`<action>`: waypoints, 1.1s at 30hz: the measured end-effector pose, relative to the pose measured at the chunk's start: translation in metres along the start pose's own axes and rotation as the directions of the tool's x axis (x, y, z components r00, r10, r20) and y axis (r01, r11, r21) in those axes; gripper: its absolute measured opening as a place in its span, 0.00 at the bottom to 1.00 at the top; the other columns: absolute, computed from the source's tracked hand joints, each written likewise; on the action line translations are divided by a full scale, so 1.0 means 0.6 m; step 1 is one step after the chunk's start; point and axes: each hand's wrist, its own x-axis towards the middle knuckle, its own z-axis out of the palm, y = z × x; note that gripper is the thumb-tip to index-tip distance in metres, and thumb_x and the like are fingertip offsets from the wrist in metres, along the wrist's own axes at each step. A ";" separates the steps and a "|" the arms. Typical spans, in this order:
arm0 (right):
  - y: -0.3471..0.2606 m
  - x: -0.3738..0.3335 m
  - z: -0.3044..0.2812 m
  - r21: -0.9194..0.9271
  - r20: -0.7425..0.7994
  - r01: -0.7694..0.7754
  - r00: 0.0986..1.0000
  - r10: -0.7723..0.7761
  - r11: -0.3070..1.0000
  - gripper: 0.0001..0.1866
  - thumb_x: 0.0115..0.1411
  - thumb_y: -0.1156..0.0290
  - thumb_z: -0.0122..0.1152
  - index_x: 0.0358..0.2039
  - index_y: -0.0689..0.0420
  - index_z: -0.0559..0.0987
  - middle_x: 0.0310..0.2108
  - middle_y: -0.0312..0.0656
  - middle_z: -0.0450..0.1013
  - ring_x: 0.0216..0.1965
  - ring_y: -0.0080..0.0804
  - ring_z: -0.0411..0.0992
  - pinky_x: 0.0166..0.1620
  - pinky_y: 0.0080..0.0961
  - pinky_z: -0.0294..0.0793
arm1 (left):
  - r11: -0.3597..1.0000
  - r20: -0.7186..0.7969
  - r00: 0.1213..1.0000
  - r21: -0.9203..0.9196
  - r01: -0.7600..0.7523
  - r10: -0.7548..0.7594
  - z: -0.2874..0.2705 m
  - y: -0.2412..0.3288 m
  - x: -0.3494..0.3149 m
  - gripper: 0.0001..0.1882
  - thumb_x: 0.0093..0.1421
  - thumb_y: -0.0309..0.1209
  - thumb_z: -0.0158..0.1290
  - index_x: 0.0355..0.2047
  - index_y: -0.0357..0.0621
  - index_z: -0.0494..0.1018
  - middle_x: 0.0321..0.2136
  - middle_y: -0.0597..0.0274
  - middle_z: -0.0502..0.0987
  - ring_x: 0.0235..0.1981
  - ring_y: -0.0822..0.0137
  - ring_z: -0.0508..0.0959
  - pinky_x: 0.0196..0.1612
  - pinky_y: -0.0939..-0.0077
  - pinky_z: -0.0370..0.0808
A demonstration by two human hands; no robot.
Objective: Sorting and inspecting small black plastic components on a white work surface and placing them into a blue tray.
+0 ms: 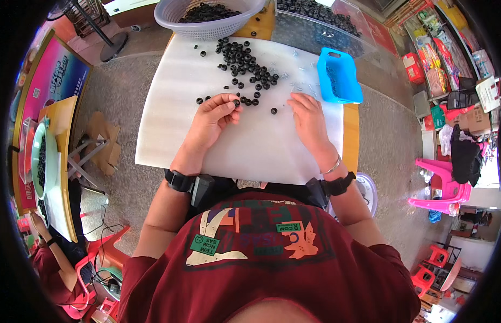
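My left hand (214, 119) pinches a small black round part (236, 103) between thumb and forefinger, just above the white sheet (207, 70) on the table. Palm down on the sheet's right side, my right hand (308, 121) has its fingers stretched out near tiny silvery pieces (299, 89), too small to name. One loose black ring-shaped part (274, 111) sits between my hands. Beyond them spreads a pile of similar black parts (242, 60), several with a visible centre hole. I see nothing gripped in the right hand, though its palm side is hidden.
A blue tray (354, 81) with small metal pieces stands at the right. At the back are a grey basket (218, 33) of black pieces and a clear bin (315, 35) of black parts. Another person's arm (59, 257) shows at lower left. Pink stools (441, 185) stand far right.
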 end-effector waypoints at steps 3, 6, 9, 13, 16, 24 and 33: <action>-0.007 -0.017 -0.011 0.076 -0.059 -0.053 0.997 0.058 0.996 0.12 0.52 0.81 0.56 0.39 0.62 0.78 0.46 0.45 0.73 0.49 0.41 0.69 0.51 0.37 0.67 | 1.000 -0.023 1.000 0.001 -0.007 0.007 0.002 0.004 0.000 0.08 0.63 0.24 0.50 0.42 0.36 0.73 0.33 0.58 0.77 0.29 0.72 0.75 0.35 0.80 0.74; 0.003 -0.034 -0.018 0.060 -0.149 -0.109 0.982 0.117 0.992 0.12 0.52 0.81 0.56 0.39 0.63 0.77 0.45 0.45 0.73 0.49 0.41 0.69 0.51 0.37 0.67 | 1.000 -0.036 0.999 0.021 -0.015 0.015 0.008 -0.001 0.002 0.08 0.62 0.25 0.50 0.42 0.37 0.73 0.32 0.59 0.76 0.28 0.72 0.75 0.34 0.80 0.73; 0.010 -0.038 -0.021 0.000 -0.186 -0.133 0.974 0.131 0.991 0.12 0.52 0.81 0.56 0.39 0.63 0.77 0.44 0.45 0.74 0.49 0.41 0.69 0.51 0.37 0.67 | 0.999 -0.041 0.999 0.033 -0.019 0.020 0.009 -0.003 0.003 0.08 0.62 0.25 0.50 0.42 0.37 0.73 0.32 0.59 0.76 0.28 0.72 0.74 0.34 0.80 0.72; 0.008 -0.043 -0.022 0.027 -0.118 -0.103 0.987 0.105 0.994 0.12 0.52 0.81 0.57 0.38 0.61 0.77 0.44 0.44 0.74 0.49 0.42 0.69 0.51 0.37 0.67 | 0.999 -0.035 0.999 0.029 -0.029 0.030 0.006 -0.006 0.003 0.09 0.63 0.24 0.49 0.42 0.36 0.73 0.33 0.59 0.76 0.29 0.72 0.75 0.35 0.80 0.73; 0.011 -0.053 -0.023 0.101 -0.124 -0.113 0.984 0.125 0.989 0.11 0.52 0.81 0.57 0.37 0.60 0.77 0.44 0.43 0.74 0.48 0.42 0.69 0.50 0.37 0.66 | 0.999 -0.026 0.999 0.026 -0.036 0.036 0.004 -0.008 0.004 0.09 0.63 0.24 0.49 0.42 0.36 0.73 0.33 0.58 0.77 0.29 0.72 0.75 0.35 0.80 0.74; 0.019 -0.053 -0.032 0.127 -0.186 -0.223 0.952 0.244 0.967 0.11 0.50 0.80 0.59 0.37 0.57 0.77 0.35 0.40 0.72 0.40 0.40 0.68 0.44 0.37 0.64 | 0.999 -0.017 0.999 0.017 -0.034 0.035 0.007 -0.005 0.005 0.08 0.63 0.24 0.48 0.41 0.36 0.73 0.32 0.59 0.77 0.29 0.72 0.75 0.36 0.80 0.73; 0.023 0.001 -0.021 0.074 -0.067 -0.267 0.960 0.272 0.961 0.10 0.56 0.75 0.57 0.41 0.58 0.77 0.31 0.45 0.75 0.31 0.46 0.73 0.34 0.39 0.72 | 0.999 0.000 0.999 -0.017 -0.040 0.040 0.003 -0.004 0.006 0.08 0.64 0.25 0.48 0.42 0.36 0.72 0.33 0.59 0.76 0.30 0.72 0.75 0.37 0.80 0.74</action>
